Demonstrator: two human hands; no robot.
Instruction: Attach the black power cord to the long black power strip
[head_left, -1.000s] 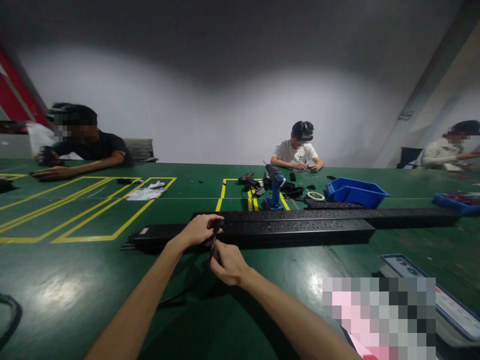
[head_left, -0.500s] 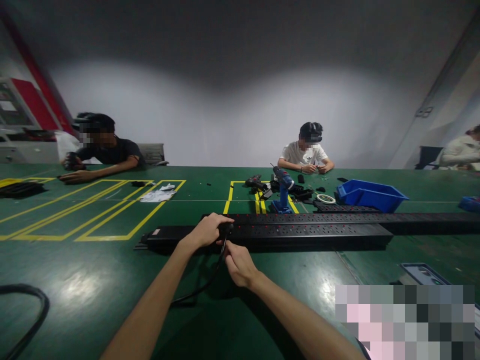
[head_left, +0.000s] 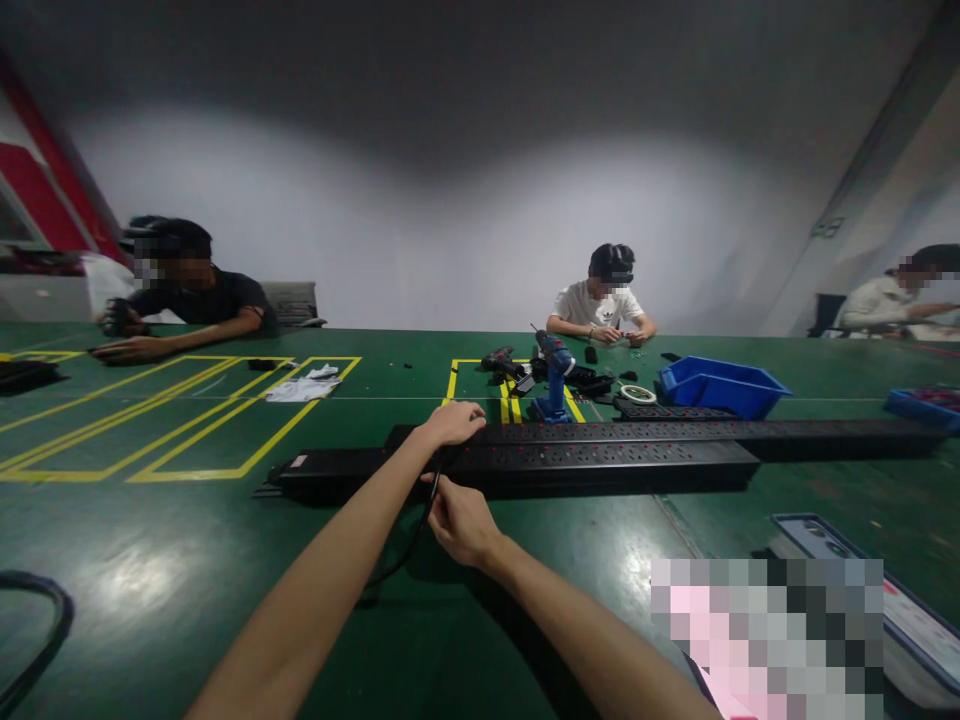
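Note:
Two long black power strips (head_left: 600,460) with rows of sockets and small red dots lie side by side across the green table (head_left: 225,560). My left hand (head_left: 454,422) reaches over the front strip, its fingers stretched out on or just above the rear one; contact is hard to tell. Nothing shows in it. Just in front of the near strip, my right hand (head_left: 463,518) pinches a black power cord (head_left: 409,555) close to its upper end. That end is partly hidden by my left wrist, so I cannot tell whether it sits in a socket.
Behind the strips stand a blue cordless drill (head_left: 555,375), a tape roll (head_left: 638,394) and a blue bin (head_left: 724,387). White papers (head_left: 304,386) lie at left-centre, a thick black cable (head_left: 60,610) at front left. A grey-white case (head_left: 892,610) is at front right. Several people sit opposite.
My left hand has moved off the cord's upper end, forward and right over the rear strip. My right hand keeps hold of the cord. The whole view has shifted slightly.

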